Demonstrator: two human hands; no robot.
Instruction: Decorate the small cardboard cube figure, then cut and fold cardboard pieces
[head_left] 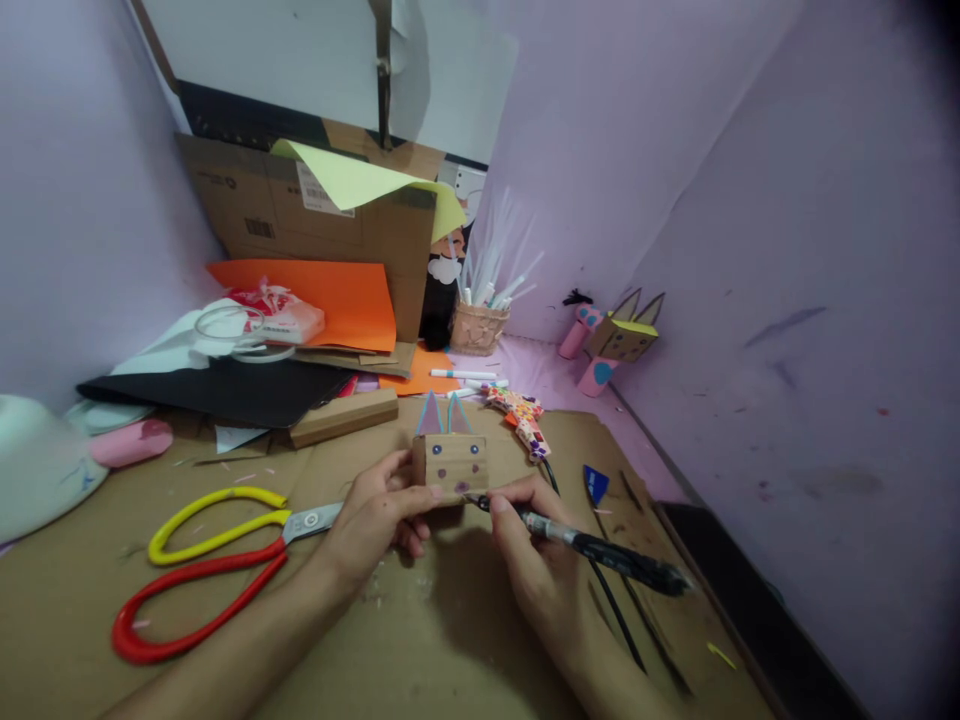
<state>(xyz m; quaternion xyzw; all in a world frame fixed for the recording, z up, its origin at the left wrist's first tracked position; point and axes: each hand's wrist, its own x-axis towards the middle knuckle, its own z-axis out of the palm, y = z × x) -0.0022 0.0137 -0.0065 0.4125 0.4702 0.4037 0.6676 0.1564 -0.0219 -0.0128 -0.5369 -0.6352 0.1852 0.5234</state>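
Observation:
My left hand (379,515) grips a small cardboard animal head (451,462) from its left side; the piece has two pointed ears with blue edges and drawn dots for eyes. My right hand (529,545) holds a black pen (600,548), whose tip touches the lower front of the cardboard head. Both hands hover just above a brown cardboard sheet (420,640) covering the table.
Large scissors with yellow and red handles (202,570) lie left of my hands. A finished cardboard figure (619,340) stands at the back right by the purple wall. A basket of white sticks (480,325), orange paper (330,295), a box (300,215) and a tape roll (236,330) crowd the back.

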